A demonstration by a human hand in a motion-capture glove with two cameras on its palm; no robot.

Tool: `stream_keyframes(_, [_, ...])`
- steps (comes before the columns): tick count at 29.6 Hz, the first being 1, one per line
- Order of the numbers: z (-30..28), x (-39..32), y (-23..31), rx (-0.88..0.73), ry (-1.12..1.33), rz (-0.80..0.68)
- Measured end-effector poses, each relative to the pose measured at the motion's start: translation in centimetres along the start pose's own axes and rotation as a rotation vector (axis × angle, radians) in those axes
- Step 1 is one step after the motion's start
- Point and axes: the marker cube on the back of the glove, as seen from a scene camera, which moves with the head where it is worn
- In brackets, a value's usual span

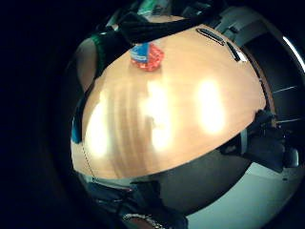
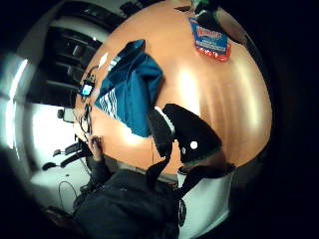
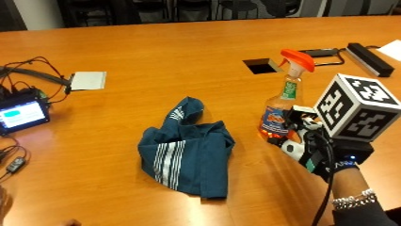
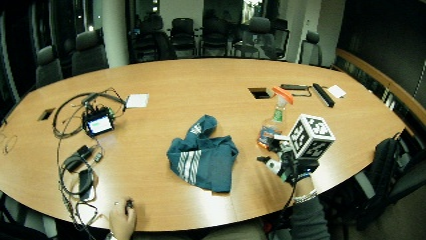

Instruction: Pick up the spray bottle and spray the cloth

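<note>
A clear spray bottle (image 3: 282, 106) with an orange trigger head and orange liquid stands upright on the wooden table (image 3: 156, 56). My gloved right hand (image 3: 310, 143) is low beside the bottle's base, on its right, fingers reaching toward it without wrapping it. In the palm views the bottle's label (image 1: 147, 56) (image 2: 212, 40) shows small and a little way off. A teal cloth (image 3: 188, 155) with white stripes lies crumpled on the table left of the bottle, also seen from the thumb side (image 2: 129, 89) and in the wide view (image 4: 203, 157).
A small lit screen (image 3: 22, 113) with tangled cables sits at the table's left. A white pad (image 3: 88, 80), a square cutout (image 3: 260, 66) and black bars (image 3: 370, 59) lie farther back. A bare hand (image 4: 123, 217) rests at the near edge.
</note>
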Motion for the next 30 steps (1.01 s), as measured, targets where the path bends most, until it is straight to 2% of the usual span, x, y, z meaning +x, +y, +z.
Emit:
stream_keyframes(7, [-1.2, 1.6, -4.4, 0.14, -0.034, 0.094])
stream_keyframes(13, [-1.3, 1.1, -9.2, 0.24, -0.331, 0.149])
stream_keyframes(19, [0.2, 0.5, -14.0, 0.143, -0.816, 0.129])
stream_keyframes(30, [1.7, -2.8, -16.4, 0.067, -1.05, 0.061])
